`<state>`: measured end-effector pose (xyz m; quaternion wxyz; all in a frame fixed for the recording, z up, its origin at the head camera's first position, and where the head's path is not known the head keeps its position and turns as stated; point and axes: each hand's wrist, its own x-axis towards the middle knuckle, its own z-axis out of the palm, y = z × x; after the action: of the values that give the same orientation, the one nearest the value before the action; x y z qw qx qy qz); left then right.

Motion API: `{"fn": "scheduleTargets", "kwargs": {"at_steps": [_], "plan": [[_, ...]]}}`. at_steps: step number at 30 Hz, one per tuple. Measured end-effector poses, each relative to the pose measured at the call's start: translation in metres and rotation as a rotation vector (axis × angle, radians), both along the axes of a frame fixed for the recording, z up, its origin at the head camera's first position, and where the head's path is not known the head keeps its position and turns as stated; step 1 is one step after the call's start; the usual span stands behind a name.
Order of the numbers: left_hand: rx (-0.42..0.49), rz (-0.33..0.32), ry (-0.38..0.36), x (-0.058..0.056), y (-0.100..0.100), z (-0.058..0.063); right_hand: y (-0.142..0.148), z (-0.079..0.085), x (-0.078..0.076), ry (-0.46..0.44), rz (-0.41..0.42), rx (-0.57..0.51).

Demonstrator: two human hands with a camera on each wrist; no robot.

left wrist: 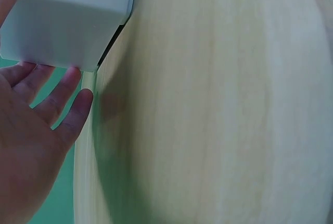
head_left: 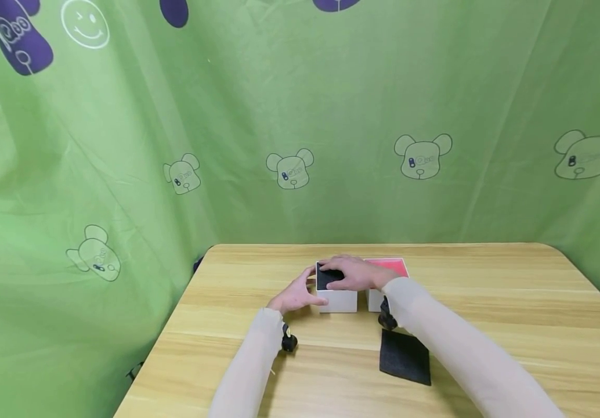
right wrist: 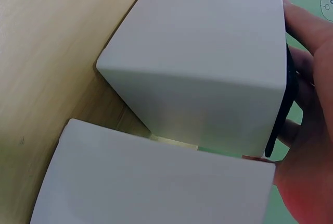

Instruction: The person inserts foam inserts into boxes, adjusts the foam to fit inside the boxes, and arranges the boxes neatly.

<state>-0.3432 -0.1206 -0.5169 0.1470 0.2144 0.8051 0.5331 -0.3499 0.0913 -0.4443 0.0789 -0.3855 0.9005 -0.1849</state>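
A white box (head_left: 338, 301) stands near the table's middle, with a black sheet (head_left: 328, 277) over its top. In the right wrist view, the black edge (right wrist: 281, 109) juts slightly past the box's rim. My left hand (head_left: 297, 293) holds the box from the left, thumb on the front face and fingers round the left side. In the left wrist view, those fingertips (left wrist: 73, 73) meet the box's lower edge. My right hand (head_left: 354, 273) reaches across from the right and presses on the black sheet, fingers and thumb spread over it.
A second white box (head_left: 375, 301) with a red top (head_left: 395, 267) stands just right of the first, partly behind my right wrist. A black square of cloth-like sheet (head_left: 404, 357) lies on the wooden table (head_left: 514, 313) in front. A green curtain (head_left: 352, 215) hangs behind.
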Motion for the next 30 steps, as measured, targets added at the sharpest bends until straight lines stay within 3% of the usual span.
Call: {"fn": "scheduleTargets", "kwargs": {"at_steps": [10,18,30], "plan": [[-0.001,-0.001,-0.003,-0.0001,-0.0003,-0.0010,-0.0002,0.0003,-0.0007,0.001,0.008,-0.008],[-0.013,0.008,0.001,0.0015,-0.0006,-0.0014,0.0058,-0.0010,-0.0013,0.054,0.055,-0.026],[-0.022,0.003,0.004,0.0011,-0.0006,0.0001,0.0092,-0.0004,-0.0008,0.044,0.026,-0.002]]}}
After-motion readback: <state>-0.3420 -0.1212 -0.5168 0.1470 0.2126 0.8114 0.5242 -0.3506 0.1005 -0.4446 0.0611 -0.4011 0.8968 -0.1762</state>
